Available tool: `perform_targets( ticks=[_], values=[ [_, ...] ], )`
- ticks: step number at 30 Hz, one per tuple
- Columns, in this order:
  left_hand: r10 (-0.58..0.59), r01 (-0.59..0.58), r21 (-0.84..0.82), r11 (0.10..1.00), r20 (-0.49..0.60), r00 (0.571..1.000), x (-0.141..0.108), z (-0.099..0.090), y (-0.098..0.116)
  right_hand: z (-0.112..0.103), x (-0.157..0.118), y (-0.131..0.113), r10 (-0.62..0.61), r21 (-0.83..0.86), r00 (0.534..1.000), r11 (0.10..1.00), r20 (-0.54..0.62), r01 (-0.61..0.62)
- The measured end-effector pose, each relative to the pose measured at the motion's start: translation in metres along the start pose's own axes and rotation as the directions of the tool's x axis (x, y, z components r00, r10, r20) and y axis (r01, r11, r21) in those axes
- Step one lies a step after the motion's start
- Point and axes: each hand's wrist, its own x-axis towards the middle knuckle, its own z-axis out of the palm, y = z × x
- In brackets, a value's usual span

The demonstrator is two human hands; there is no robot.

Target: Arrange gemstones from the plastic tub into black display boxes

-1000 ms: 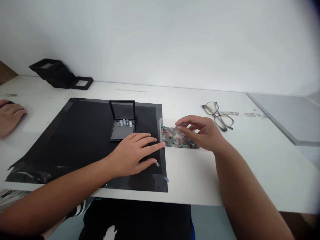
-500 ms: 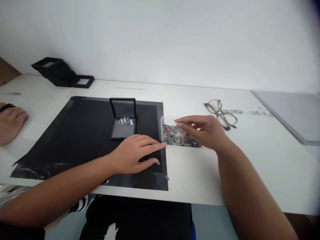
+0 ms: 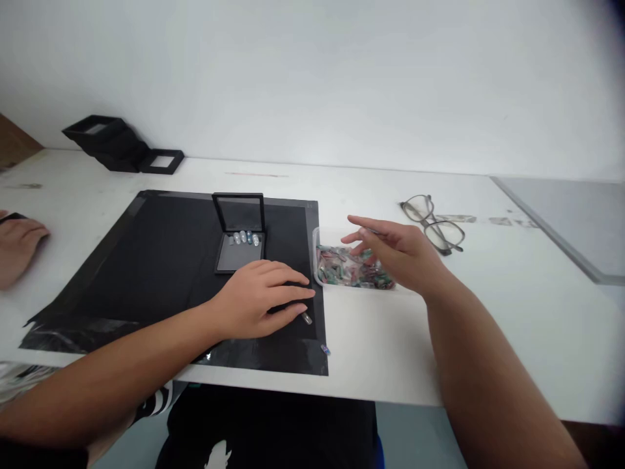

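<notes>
head cam: l hand [image 3: 263, 299] palm down over r part of the black mat [image 3: 161, 260], fingers loosely spread, gripping nothing; thumb tip at a small clear nail-shaped pc [image 3: 306, 318] lying near the mat's r edge. r hand [image 3: 403, 251] is over the clear tub [image 3: 316, 260], just r of the mat; index stretched out, other fingers bent & parted, can't tell if a tiny pc sits btwn thumb & index. tub holds lots of small mixed-colour pcs [image 3: 336, 268], mostly green/reddish/clear.

sm. black case [image 3: 235, 258] sits on the mat, r of its middle, lid up, w/ a row of shiny nail-shaped pcs [image 3: 247, 238] along the hinge side. 1 bluish pc [image 3: 325, 350] at the mat's near r corner.

further out: glasses [image 3: 425, 223] on the table [image 3: 381, 352], well r of mat. stack of black frames [image 3: 110, 148] beyond mat's far l corner, 1 flat frame [image 3: 163, 171] next to it. another person's hand [image 3: 22, 246] l of mat, by a dark item, too cut off to tell what. grey panel [image 3: 561, 221] far r of mat.
</notes>
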Motion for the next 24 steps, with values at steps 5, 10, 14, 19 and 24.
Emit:
perform_targets(
  ticks=[5, 10, 14, 19, 24],
  values=[
    [-0.001, 0.001, 0.004, 1.000, -0.132, 0.991, 0.002, -0.002, 0.001, 0.002, -0.005, -0.013, -0.025, 0.350, 0.988, 0.936, 0.152, -0.030],
    [0.053, -0.037, 0.055, 0.998, -0.326, 0.944, 0.002, -0.009, 0.005, 0.012, -0.025, -0.037, -0.197, 0.603, 0.870, 0.786, 0.452, -0.135],
    [0.127, -0.054, 0.150, 0.987, -0.533, 0.836, 0.001, -0.017, 0.007, 0.026, -0.041, -0.048, -0.262, 0.591, 0.721, 0.768, 0.641, -0.246],
    [0.234, -0.141, 0.232, 0.962, -0.445, 0.864, 0.003, -0.016, 0.012, 0.044, -0.048, -0.053, -0.284, 0.539, 0.679, 0.820, 0.677, -0.195],
    [0.104, -0.063, 0.107, 0.992, -0.446, 0.889, 0.007, -0.006, 0.012, 0.052, -0.047, -0.055, -0.245, 0.427, 0.695, 0.899, 0.676, -0.099]
  ],
)
